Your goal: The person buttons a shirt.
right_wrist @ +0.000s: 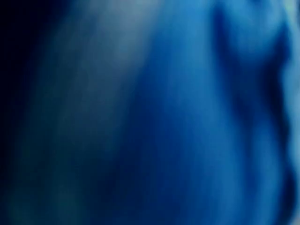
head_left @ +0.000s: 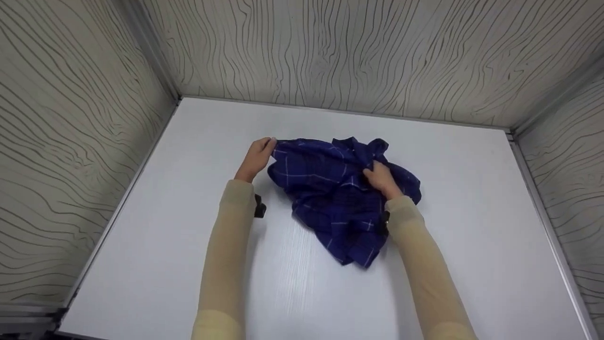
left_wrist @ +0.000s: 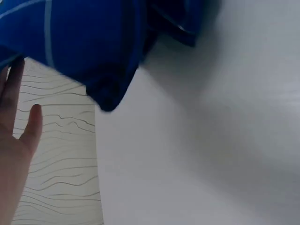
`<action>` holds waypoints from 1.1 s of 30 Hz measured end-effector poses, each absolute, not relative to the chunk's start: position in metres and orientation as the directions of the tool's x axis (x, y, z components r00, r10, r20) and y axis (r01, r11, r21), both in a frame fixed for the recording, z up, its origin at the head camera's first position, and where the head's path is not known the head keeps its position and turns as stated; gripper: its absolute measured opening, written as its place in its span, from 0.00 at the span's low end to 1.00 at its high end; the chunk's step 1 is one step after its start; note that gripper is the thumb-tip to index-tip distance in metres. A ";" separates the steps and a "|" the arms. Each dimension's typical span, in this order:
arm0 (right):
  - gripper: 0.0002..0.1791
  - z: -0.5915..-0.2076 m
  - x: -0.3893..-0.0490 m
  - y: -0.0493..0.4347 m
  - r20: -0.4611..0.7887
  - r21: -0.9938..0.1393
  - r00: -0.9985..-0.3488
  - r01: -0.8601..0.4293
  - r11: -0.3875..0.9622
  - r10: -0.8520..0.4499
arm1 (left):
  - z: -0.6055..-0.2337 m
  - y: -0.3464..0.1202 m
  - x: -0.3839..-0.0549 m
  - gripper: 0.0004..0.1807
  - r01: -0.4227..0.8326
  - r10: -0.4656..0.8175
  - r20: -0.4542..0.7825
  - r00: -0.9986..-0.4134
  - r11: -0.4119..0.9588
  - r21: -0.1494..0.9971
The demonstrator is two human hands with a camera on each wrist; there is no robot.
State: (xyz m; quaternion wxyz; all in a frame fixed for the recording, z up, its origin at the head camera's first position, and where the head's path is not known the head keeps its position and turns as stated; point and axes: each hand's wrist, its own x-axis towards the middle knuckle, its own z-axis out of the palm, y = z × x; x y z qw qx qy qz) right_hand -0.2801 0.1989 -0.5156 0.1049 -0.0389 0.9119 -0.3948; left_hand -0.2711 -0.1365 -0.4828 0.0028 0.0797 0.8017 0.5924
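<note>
A crumpled dark blue checked shirt (head_left: 325, 174) with thin pale lines lies bunched on the white table. My left hand (head_left: 257, 157) pinches its upper left corner, drawing that edge out to the side. In the left wrist view, the cloth (left_wrist: 89, 42) hangs in a pointed fold beside the left hand (left_wrist: 11, 136), and its edge covers some fingertips. Over the right part of the shirt, my right hand (head_left: 381, 178) grips a bunch of fabric just below the collar-like folds (head_left: 361, 147). Blurred blue cloth (right_wrist: 187, 117) fills the right wrist view, hiding the fingers there.
The white table (head_left: 188, 264) is bordered by metal rails. Wood-grain patterned panels (head_left: 302, 52) rise behind it and at both sides. A small black device (head_left: 259, 207) sits at the left wrist.
</note>
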 end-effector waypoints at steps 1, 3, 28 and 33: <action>0.18 -0.516 -0.280 0.198 -0.158 -0.726 -0.975 0.007 0.688 -0.156 | -0.478 -0.134 -0.271 0.17 0.147 0.119 0.121 -0.986 0.245 0.958; 0.16 -0.518 -0.281 0.196 -0.149 -0.722 -0.977 0.001 0.692 -0.154 | -0.469 -0.130 -0.270 0.17 0.211 0.125 0.188 -0.974 0.208 0.955; 0.18 -0.527 -0.281 0.205 -0.183 -0.714 -0.957 -0.029 0.700 -0.226 | -0.418 -0.157 -0.253 0.14 0.175 0.370 -0.379 -0.849 0.872 0.458; 0.19 -0.529 -0.280 0.206 -0.187 -0.726 -0.958 -0.014 0.688 -0.216 | -0.428 -0.160 -0.259 0.02 0.284 0.503 0.018 -0.864 0.458 0.842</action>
